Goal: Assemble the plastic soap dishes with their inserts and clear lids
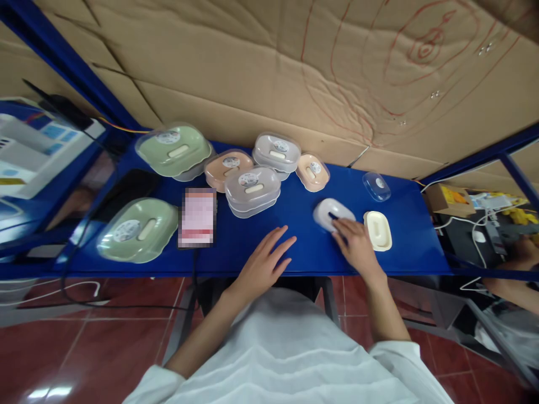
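While the left hand (267, 259) hangs spread, a white plastic container (323, 212) lies under the right hand (357, 245), whether pinched I can't tell; likely light, stiff, slick, best held across its sides.

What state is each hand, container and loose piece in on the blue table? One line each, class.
Left hand: open, holding nothing
Small pale piece: blurred, lying flat
Right hand: touching that piece
Clear lid: lying separate
Cream piece: uncovered
Green containers: covered
Orange containers: covered
Grey containers: covered
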Motion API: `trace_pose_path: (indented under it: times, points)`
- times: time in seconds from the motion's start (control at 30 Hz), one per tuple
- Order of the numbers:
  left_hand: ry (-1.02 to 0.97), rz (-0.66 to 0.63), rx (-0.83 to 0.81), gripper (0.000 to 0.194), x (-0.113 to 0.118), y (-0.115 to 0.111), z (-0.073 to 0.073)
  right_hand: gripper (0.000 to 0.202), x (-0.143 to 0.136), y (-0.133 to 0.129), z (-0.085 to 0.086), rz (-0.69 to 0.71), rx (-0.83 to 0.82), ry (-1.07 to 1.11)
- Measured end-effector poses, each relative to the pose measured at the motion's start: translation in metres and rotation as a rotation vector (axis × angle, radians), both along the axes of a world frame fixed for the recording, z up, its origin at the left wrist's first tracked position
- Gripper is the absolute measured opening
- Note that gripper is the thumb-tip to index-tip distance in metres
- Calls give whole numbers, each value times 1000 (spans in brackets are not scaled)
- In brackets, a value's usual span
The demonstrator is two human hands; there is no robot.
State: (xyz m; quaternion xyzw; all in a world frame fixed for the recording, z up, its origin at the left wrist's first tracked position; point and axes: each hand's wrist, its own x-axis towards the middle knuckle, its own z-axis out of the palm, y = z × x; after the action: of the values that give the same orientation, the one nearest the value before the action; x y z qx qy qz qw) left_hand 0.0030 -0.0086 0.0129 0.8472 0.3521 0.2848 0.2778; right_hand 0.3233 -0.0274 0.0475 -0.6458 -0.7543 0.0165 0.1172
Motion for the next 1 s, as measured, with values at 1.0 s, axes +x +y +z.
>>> trace_pose_path:
  times: [1.0]
  points:
    - [50, 93, 159, 25, 7, 23, 2, 62, -47, -28, -36, 256, 162, 128]
